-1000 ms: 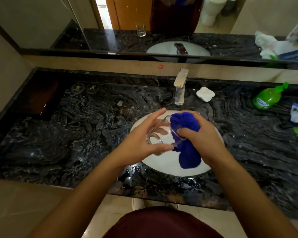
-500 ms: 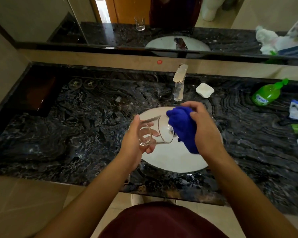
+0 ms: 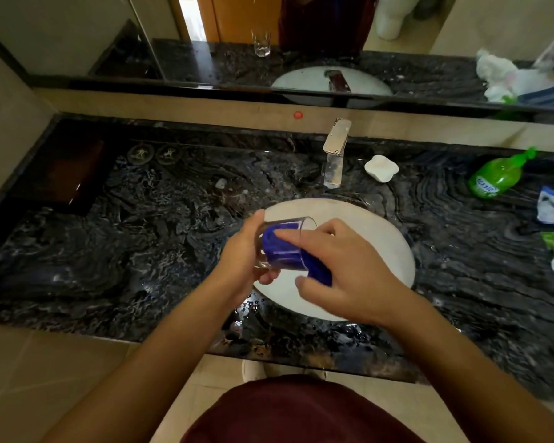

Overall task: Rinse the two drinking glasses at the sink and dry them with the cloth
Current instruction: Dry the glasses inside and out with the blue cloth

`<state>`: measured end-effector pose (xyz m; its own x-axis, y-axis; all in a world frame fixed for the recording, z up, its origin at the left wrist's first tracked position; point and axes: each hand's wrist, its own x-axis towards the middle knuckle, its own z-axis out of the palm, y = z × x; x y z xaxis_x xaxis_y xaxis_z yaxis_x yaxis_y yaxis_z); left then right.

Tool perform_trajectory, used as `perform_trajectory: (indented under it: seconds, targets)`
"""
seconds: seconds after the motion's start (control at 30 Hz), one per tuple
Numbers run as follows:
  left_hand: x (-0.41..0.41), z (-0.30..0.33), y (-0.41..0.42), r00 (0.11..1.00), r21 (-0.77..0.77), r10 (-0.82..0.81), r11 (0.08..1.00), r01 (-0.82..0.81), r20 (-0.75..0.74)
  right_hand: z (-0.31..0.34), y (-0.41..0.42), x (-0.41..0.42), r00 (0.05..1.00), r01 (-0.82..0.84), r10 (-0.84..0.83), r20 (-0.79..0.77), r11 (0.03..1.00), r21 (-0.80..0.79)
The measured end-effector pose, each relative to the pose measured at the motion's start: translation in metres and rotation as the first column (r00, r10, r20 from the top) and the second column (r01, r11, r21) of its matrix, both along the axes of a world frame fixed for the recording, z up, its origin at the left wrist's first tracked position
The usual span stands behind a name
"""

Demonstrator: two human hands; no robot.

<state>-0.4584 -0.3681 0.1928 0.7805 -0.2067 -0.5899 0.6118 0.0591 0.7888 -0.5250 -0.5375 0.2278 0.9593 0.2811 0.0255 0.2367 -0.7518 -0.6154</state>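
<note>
we are drying the inside of the drinking glass [image 3: 282, 243], which lies tipped on its side above the white sink [image 3: 381, 238], our left hand [image 3: 243, 254] wrapped round its base end while our right hand [image 3: 343, 270] pinches the blue cloth [image 3: 288, 251] and has it stuffed in through the mouth. to do this well, we'd judge, we should grip the wet glass firmly and twist the cloth to the bottom without levering on the rim. the second glass shows only in the mirror [image 3: 261, 43], standing upright.

White soap [image 3: 381, 168] and green bottle [image 3: 497, 178] right of faucet [image 3: 335, 155].
</note>
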Motion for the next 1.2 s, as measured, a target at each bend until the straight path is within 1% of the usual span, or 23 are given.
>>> perform_trajectory:
  seconds: [0.03, 0.07, 0.1, 0.13, 0.2, 0.23, 0.27, 0.3, 0.4, 0.53, 0.6, 0.67, 0.73, 0.8, 0.83, 0.87, 0.93, 0.97, 1.0, 1.03, 1.07, 1.13, 1.2]
  targets:
    - [0.001, 0.000, 0.001, 0.999, 0.012, -0.031, 0.999, 0.031, 0.010, -0.002, -0.002, 0.000, 0.999, -0.036, 0.035, -0.017, 0.996, -0.084]
    - [0.002, 0.000, 0.002, 0.999, 0.008, -0.046, 0.999, 0.046, 0.013, -0.003, -0.004, 0.000, 0.999, -0.044, 0.043, -0.009, 0.993, -0.110]
    - [0.004, 0.000, 0.005, 0.999, -0.003, -0.046, 0.999, 0.046, 0.006, -0.004, -0.008, 0.000, 1.000, -0.018, 0.019, 0.017, 0.998, -0.064]
    - [0.007, 0.000, 0.006, 0.999, -0.024, -0.040, 0.999, 0.039, -0.014, -0.004, -0.011, 0.000, 0.999, 0.022, -0.024, 0.043, 0.998, 0.053]
    - [0.013, 0.001, 0.011, 0.998, -0.085, -0.031, 0.996, 0.027, -0.048, -0.005, -0.021, -0.002, 0.991, 0.075, -0.108, 0.078, 0.939, 0.336]
    - [0.015, 0.002, 0.013, 0.998, -0.110, -0.035, 0.994, 0.029, -0.050, -0.005, -0.024, -0.002, 0.986, 0.079, -0.131, 0.108, 0.915, 0.395]
    - [0.017, 0.003, 0.014, 0.998, -0.123, -0.048, 0.992, 0.042, -0.049, -0.005, -0.025, -0.001, 0.981, 0.076, -0.137, 0.138, 0.922, 0.379]
    - [0.018, 0.003, 0.013, 0.997, -0.120, -0.065, 0.991, 0.059, -0.045, -0.006, -0.025, 0.000, 0.981, 0.069, -0.121, 0.152, 0.948, 0.312]
    - [0.012, 0.007, 0.011, 0.992, -0.068, -0.116, 0.991, 0.113, -0.044, -0.011, -0.017, 0.002, 0.996, -0.011, 0.005, 0.093, 0.998, 0.064]
    - [0.005, 0.015, 0.010, 0.991, 0.020, -0.133, 0.991, 0.133, -0.008, -0.008, -0.013, -0.002, 0.995, -0.071, 0.071, -0.065, 0.997, 0.004]
    - [0.001, 0.020, 0.007, 0.991, 0.060, -0.119, 0.991, 0.116, 0.065, -0.004, -0.010, -0.002, 0.990, -0.063, 0.066, -0.126, 0.998, 0.030]
    - [-0.003, 0.024, 0.004, 0.978, 0.107, -0.092, 0.992, 0.073, 0.188, 0.000, -0.007, -0.001, 0.982, 0.023, 0.016, -0.189, 0.980, 0.199]
    - [-0.008, 0.024, 0.002, 0.924, 0.145, -0.072, 0.989, 0.018, 0.375, 0.004, -0.006, 0.003, 0.958, 0.125, -0.021, -0.285, 0.927, 0.352]
    - [-0.011, 0.022, 0.003, 0.824, 0.149, -0.065, 0.988, -0.024, 0.562, 0.007, -0.004, 0.006, 0.910, 0.253, -0.044, -0.412, 0.846, 0.469]
    - [-0.011, 0.019, 0.004, 0.759, 0.148, -0.068, 0.988, -0.037, 0.648, 0.008, -0.002, 0.006, 0.874, 0.338, -0.044, -0.483, 0.770, 0.541]
    - [-0.011, 0.016, 0.006, 0.688, 0.141, -0.067, 0.989, -0.051, 0.723, 0.007, 0.000, 0.006, 0.832, 0.426, -0.017, -0.554, 0.658, 0.621]
    - [-0.007, 0.010, 0.008, 0.556, 0.118, -0.059, 0.990, -0.072, 0.829, 0.008, 0.008, 0.003, 0.760, 0.566, 0.154, -0.631, 0.320, 0.760]
    - [-0.004, 0.008, 0.010, 0.506, 0.117, -0.061, 0.990, -0.079, 0.860, 0.008, 0.012, 0.002, 0.737, 0.613, 0.238, -0.632, 0.159, 0.774]
    - [-0.001, 0.006, 0.011, 0.472, 0.121, -0.068, 0.989, -0.084, 0.879, 0.007, 0.016, 0.001, 0.723, 0.644, 0.291, -0.627, 0.044, 0.763]
    - [0.002, 0.005, 0.011, 0.444, 0.130, -0.076, 0.987, -0.091, 0.893, 0.004, 0.018, 0.002, 0.716, 0.664, 0.311, -0.625, -0.028, 0.747]
    - [0.004, 0.003, 0.012, 0.425, 0.142, -0.086, 0.985, -0.100, 0.901, 0.002, 0.019, 0.002, 0.717, 0.673, 0.308, -0.626, -0.072, 0.736]
    - [0.005, -0.003, 0.015, 0.403, 0.172, -0.116, 0.979, -0.106, 0.908, -0.001, 0.016, 0.005, 0.729, 0.674, 0.260, -0.633, -0.113, 0.730]
    - [0.000, -0.008, 0.015, 0.409, 0.184, -0.127, 0.977, -0.104, 0.904, -0.001, 0.013, 0.007, 0.732, 0.675, 0.224, -0.644, -0.113, 0.729]
